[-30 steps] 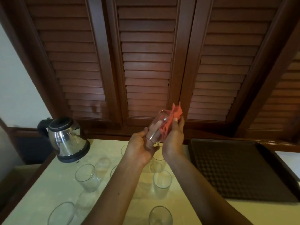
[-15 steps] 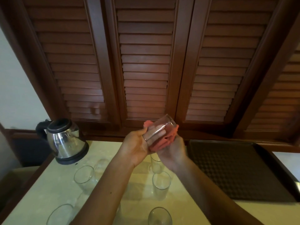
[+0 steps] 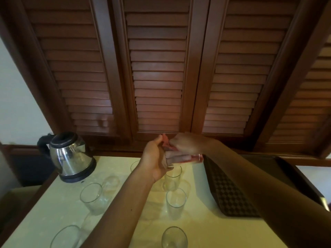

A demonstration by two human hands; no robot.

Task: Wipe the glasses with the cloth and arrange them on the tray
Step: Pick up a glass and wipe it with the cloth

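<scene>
My left hand (image 3: 155, 161) holds a clear glass (image 3: 182, 158) on its side above the table, its mouth pointing right. My right hand (image 3: 186, 143) presses the red cloth (image 3: 165, 141) down on top of the glass, fingers curled round the cloth. Several other glasses stand on the cream tabletop: one (image 3: 172, 178) right under my hands, one (image 3: 175, 202) nearer me, one (image 3: 91, 198) to the left. The dark textured tray (image 3: 227, 194) lies at the right, partly hidden by my right forearm, with no glass visible on it.
A steel electric kettle (image 3: 70, 156) stands at the table's back left. Brown louvred shutters (image 3: 157, 68) rise behind the table. More glasses sit at the near edge, one (image 3: 65, 237) at the left and another (image 3: 174, 237) in the middle.
The glass has tipped from slanting upward to lying level. My right hand has moved from under the glass to on top of it with the cloth.
</scene>
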